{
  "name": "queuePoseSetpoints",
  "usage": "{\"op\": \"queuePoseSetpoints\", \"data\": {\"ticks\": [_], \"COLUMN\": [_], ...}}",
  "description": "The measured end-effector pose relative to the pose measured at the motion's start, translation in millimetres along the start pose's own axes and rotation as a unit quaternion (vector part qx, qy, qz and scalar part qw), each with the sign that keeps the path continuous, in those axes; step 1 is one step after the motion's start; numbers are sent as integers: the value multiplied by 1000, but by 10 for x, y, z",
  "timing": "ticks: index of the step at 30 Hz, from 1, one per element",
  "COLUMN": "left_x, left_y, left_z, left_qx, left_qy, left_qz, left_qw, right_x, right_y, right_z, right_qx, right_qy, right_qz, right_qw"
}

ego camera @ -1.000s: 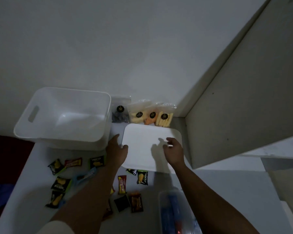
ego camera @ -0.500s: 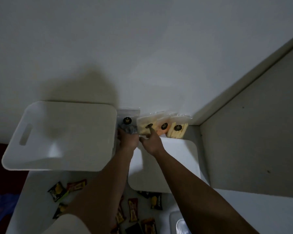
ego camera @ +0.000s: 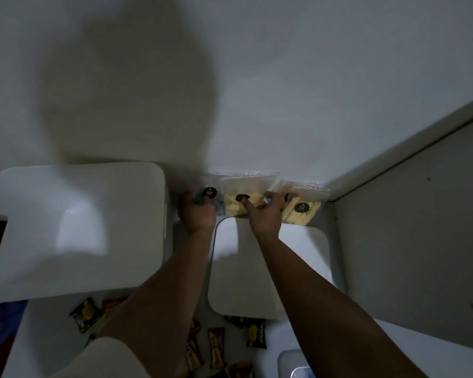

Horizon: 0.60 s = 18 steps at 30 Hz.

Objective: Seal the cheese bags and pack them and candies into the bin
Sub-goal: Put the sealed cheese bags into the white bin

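Note:
Several clear cheese bags with black round labels lean against the back wall. My left hand grips the leftmost bag, whose contents look dark. My right hand reaches between the yellow-cheese bag and the cheese-stick bag; its fingers are spread and touch them, and a bag behind the hand is mostly hidden. The white bin stands at the left. Wrapped candies lie scattered on the table near my forearms.
A white rectangular lid lies flat under my right forearm. A side panel closes off the right. A clear plastic box shows at the bottom edge. The wall is directly behind the bags.
Both hands left the white lid and reached forward to the cheese bags. The right hand shifted right, from the yellow-cheese bag towards the stick bag. The camera moved closer.

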<state>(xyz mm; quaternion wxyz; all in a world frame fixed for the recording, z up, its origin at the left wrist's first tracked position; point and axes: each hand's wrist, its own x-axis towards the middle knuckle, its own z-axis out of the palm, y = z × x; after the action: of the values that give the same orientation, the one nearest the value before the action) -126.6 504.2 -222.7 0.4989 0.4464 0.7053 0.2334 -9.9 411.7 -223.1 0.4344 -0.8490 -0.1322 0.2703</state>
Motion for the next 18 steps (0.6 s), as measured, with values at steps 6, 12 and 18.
{"op": "queuePoseSetpoints", "data": {"ticks": [6, 12, 18], "left_x": [-140, -224, -581], "left_y": [99, 66, 127], "left_z": [-51, -214, -441], "left_qx": [23, 88, 134], "left_qy": [-32, -70, -58], "left_qz": [12, 29, 167], "left_qw": [999, 993, 975], "right_x": [76, 115, -241], "right_y": [-28, 83, 18], "right_z": [43, -10, -337], "right_qx": [81, 36, 34], "right_qy": [-75, -47, 4], "right_qz": [115, 55, -65], "right_qw": [987, 997, 997]}}
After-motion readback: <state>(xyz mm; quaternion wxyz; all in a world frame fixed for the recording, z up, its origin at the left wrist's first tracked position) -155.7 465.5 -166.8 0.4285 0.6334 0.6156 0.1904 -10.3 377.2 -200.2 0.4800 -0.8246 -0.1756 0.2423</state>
